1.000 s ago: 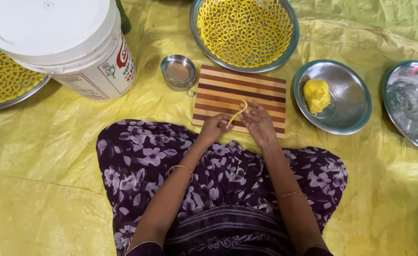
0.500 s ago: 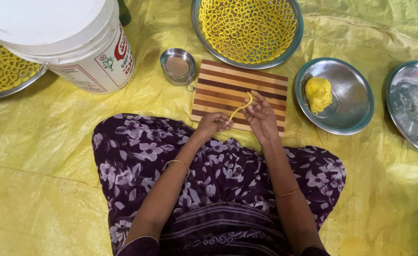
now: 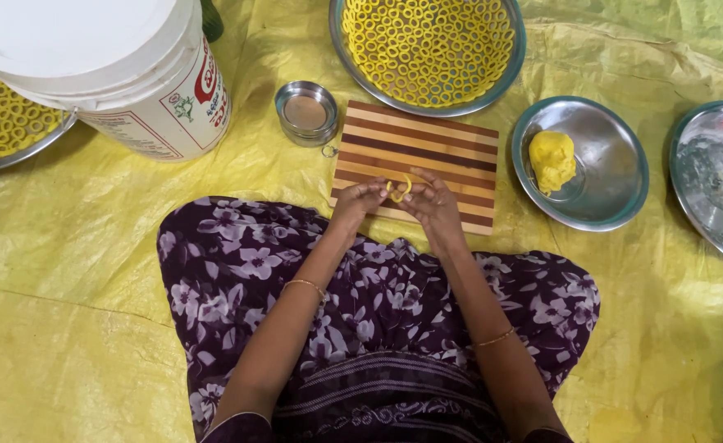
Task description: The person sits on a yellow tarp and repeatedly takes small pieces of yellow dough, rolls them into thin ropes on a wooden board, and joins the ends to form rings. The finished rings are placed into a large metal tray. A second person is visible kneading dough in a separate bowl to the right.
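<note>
Both hands, left hand (image 3: 360,199) and right hand (image 3: 432,203), were brought together with fingertips pinched on a thin yellow dough strip (image 3: 399,189), curled into a loop. It was held just above the striped wooden board (image 3: 427,148), forearms converging from the lap.

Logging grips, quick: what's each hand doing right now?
Left hand: pinching one end of the dough strip.
Right hand: pinching its other end.
</note>
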